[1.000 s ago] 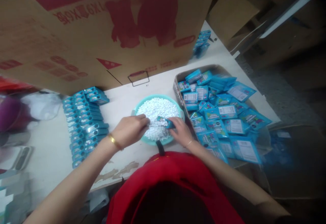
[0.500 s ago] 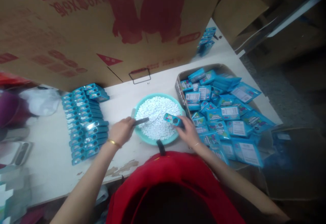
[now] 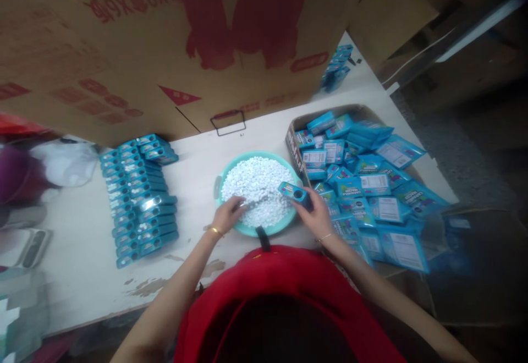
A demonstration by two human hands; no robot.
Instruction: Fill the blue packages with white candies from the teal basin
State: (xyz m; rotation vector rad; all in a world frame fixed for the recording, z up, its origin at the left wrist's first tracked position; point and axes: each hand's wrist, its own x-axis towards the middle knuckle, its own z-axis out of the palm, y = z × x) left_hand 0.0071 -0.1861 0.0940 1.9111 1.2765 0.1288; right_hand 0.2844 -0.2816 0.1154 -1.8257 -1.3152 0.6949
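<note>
A light-green plastic basin full of small white pellets stands in front of me. My left hand is closed at the basin's left side, its fingertips down at the pellets. The slim dark tool it held a moment ago is barely visible there, and its end is hidden. Over the basin's right rim, my right hand grips a small blue packet with a dark round spot on its face. The packet is tilted, one end pointing over the pellets.
Rows of similar blue packets lie at the left. A cardboard tray heaped with blue printed bags stands at the right. Behind the basin rises a large cardboard box. More blue packets sit at the far table corner.
My left hand has moved right and down into the basin, and the dark tool has nearly gone from sight. My right hand has shifted slightly right with the packet.
</note>
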